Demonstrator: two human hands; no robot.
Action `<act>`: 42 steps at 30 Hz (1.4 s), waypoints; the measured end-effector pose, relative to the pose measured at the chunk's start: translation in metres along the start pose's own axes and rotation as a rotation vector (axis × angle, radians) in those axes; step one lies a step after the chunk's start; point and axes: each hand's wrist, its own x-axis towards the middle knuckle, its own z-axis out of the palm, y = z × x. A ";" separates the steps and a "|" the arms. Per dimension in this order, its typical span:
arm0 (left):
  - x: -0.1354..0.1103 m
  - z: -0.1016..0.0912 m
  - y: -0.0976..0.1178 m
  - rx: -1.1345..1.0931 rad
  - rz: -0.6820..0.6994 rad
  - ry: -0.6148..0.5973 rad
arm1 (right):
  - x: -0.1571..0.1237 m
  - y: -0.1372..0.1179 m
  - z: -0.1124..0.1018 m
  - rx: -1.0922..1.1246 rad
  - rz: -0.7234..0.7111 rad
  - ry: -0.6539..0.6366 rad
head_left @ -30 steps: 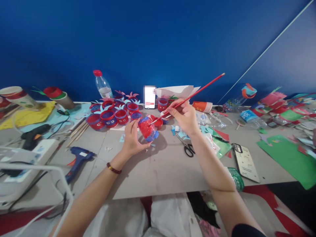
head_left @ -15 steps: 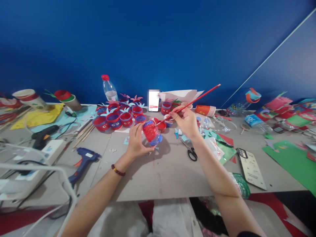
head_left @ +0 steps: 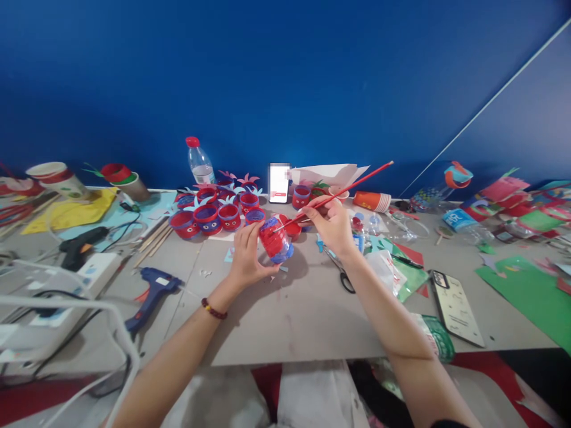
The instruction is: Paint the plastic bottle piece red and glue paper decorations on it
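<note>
My left hand (head_left: 247,252) grips a cut plastic bottle piece (head_left: 273,241), coated in red and blue paint and held tilted above the table. In my right hand (head_left: 329,223) is a long red paintbrush (head_left: 357,184), pinched near its lower end. The brush tip meets the upper part of the painted bottle piece. Just behind it sits a red paint-filled cup (head_left: 292,227), partly hidden by the brush and my fingers. Several finished red and blue cups (head_left: 206,220) with eyes and paper leaves stand close together to the left.
A blue glue gun (head_left: 154,291) and a power strip (head_left: 84,297) with cables lie left. Scissors (head_left: 345,280), a patterned phone (head_left: 455,306) and green paper (head_left: 530,294) are on the right. A lit phone (head_left: 279,185) leans upright at the wall beside a clear bottle (head_left: 200,163).
My right hand and the brush's upper end have dipped slightly lower and left. The brush tip has shifted a little left on the bottle piece; the left hand keeps its hold.
</note>
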 end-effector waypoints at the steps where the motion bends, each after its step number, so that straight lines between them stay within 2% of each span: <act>1: 0.000 0.000 0.000 -0.004 0.005 0.004 | 0.000 -0.001 0.001 0.005 0.001 0.010; 11: 0.003 -0.003 0.001 -0.030 0.050 0.026 | 0.012 -0.004 -0.010 0.026 0.006 0.103; 17: 0.001 -0.002 -0.001 -0.017 -0.031 0.033 | 0.014 -0.008 -0.019 0.010 -0.035 0.184; 23: 0.003 -0.001 0.000 0.022 -0.124 0.127 | 0.006 0.002 -0.016 -0.009 0.009 0.021; 29: 0.003 -0.001 0.000 0.042 -0.119 0.146 | -0.005 0.002 0.000 -0.067 0.014 -0.038; 33: 0.003 -0.001 -0.001 0.051 -0.105 0.170 | -0.004 0.001 0.000 -0.120 -0.019 -0.021; 42: 0.004 -0.002 0.000 0.043 -0.078 0.163 | 0.008 -0.003 -0.013 -0.073 -0.051 0.077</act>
